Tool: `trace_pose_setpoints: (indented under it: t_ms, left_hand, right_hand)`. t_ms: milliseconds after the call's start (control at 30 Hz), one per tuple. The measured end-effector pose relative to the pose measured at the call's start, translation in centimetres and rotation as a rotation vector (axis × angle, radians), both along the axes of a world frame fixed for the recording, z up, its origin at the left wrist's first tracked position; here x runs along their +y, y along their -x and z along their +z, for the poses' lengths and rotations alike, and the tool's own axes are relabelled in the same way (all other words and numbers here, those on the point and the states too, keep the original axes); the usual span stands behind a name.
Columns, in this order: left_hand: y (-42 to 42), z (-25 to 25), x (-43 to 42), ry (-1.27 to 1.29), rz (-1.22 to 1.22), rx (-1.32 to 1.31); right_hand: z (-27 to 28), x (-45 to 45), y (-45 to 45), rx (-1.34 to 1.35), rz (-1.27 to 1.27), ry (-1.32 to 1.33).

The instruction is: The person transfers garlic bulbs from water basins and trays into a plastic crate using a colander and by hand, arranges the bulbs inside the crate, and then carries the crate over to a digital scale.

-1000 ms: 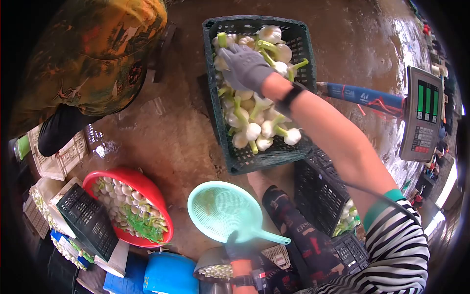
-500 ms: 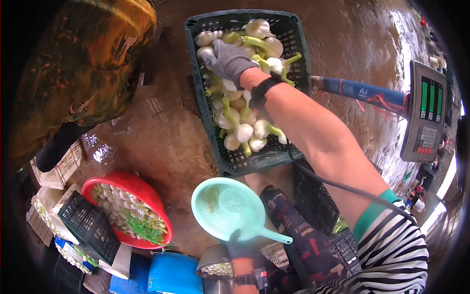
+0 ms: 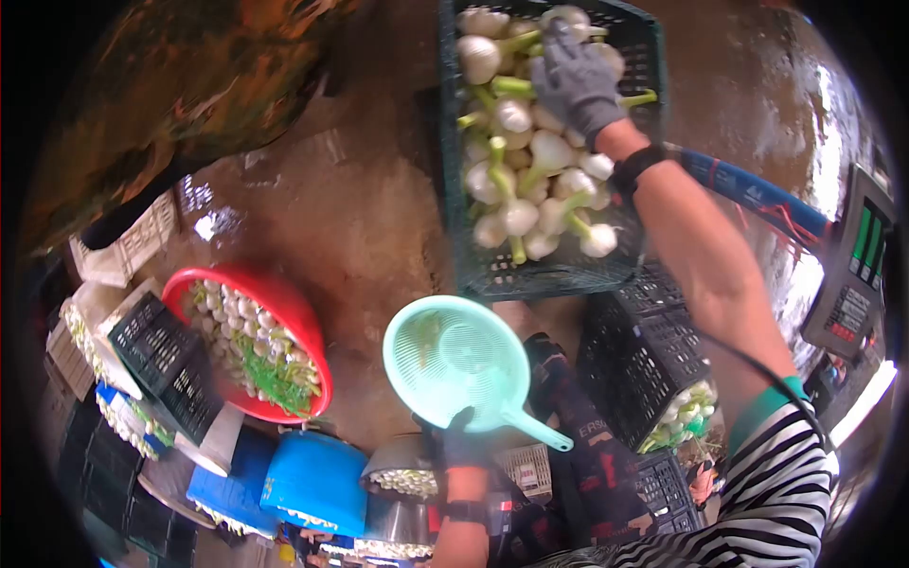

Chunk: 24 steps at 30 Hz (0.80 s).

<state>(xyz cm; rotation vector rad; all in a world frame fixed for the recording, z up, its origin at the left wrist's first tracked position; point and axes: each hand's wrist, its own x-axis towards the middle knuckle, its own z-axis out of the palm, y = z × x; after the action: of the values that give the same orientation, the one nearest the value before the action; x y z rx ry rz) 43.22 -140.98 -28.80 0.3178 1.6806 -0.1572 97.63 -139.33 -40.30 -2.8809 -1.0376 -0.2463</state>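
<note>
A dark green crate [image 3: 461, 227] holds many white garlic bulbs [image 3: 519, 217] with cut green stems. My right hand [image 3: 576, 80], in a grey glove, lies over bulbs in the upper right part of the crate, its fingers bent downward; what is under them is hidden. Below the crate, my gloved left hand [image 3: 454, 437] grips the near rim of a mint-green colander [image 3: 459, 364], whose handle points to the lower right. The colander looks empty apart from a small brownish patch.
A red basin [image 3: 317, 331] of small bulbs stands left, beside a black crate [image 3: 166, 360] and blue tubs [image 3: 312, 478]. A person in patterned clothing [image 3: 189, 104] is at upper left. A scale [image 3: 852, 265] on a blue post stands right, above stacked black crates [image 3: 634, 360].
The view has shifted, so the crate appears further right. My right hand has moved from the crate's left side to bulbs at its upper right. My left hand still holds the colander.
</note>
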Motion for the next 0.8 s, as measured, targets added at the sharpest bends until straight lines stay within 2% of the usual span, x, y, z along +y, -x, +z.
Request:
trace_pose_setpoints:
  t_ms: [33,67,133,167,200,267,300,333,467,500,533,567,600,633,667,767,800]
  left_hand:
    - [0.0,0.2,-0.1,-0.095,-0.207,0.019]
    - [-0.1,0.5,-0.1,-0.178,-0.421,0.040]
    - [-2.9,1.7,0.4,-0.149,-0.216,0.059]
    - [-4.3,2.3,0.7,-0.139,-0.112,0.072]
    - [-4.8,2.7,1.0,-0.155,-0.175,0.087]
    - [-6.5,2.9,1.9,-0.154,-0.105,0.116]
    - [-7.2,3.3,2.3,-0.127,0.023,0.147]
    - [-7.1,3.8,2.6,-0.102,0.151,0.181]
    - [-3.7,2.9,2.8,-0.115,0.273,0.061]
    - [-2.0,2.0,2.4,-0.103,0.317,0.031]
    - [-0.5,1.3,2.1,-0.087,0.358,0.004]
    - [0.4,0.9,1.9,-0.046,0.382,0.014]
    - [1.1,0.5,1.8,-0.005,0.405,0.024]
    - [1.9,0.1,1.7,0.035,0.425,0.036]
    - [2.9,-0.1,1.7,0.149,0.439,0.053]
    - [5.4,-0.8,0.7,0.108,0.351,0.079]
    - [3.4,0.6,1.2,0.089,0.365,0.044]
  right_hand:
    - [-0.4,0.3,-0.7,0.169,-0.103,0.155]
    - [-0.2,0.9,-0.9,0.199,-0.104,0.147]
    - [-1.6,0.3,-1.5,0.224,-0.096,0.058]
    - [-0.3,0.3,-1.4,0.243,-0.079,0.178]
    - [0.4,0.3,-1.2,0.275,-0.067,0.231]
    - [0.1,-0.6,-2.1,0.219,-0.001,0.260]
    - [0.6,-0.7,-2.3,0.299,0.032,0.281]
    - [1.2,-0.7,-1.9,0.215,0.089,0.172]
    - [4.7,-0.1,1.2,-0.052,0.245,-0.271]
    - [6.4,0.6,4.0,0.232,0.007,0.012]
    - [6.2,0.3,5.9,0.210,0.314,-0.143]
    - [6.2,0.3,8.1,0.289,0.356,-0.038]
    - [6.3,0.9,9.8,0.435,0.425,0.260]
    - [5.9,1.6,11.3,0.563,0.158,0.099]
    - [5.8,3.2,11.5,0.587,0.041,0.215]
    - [4.1,5.4,10.0,0.598,0.141,0.512]
    - [4.0,6.0,10.2,0.540,0.150,0.471]
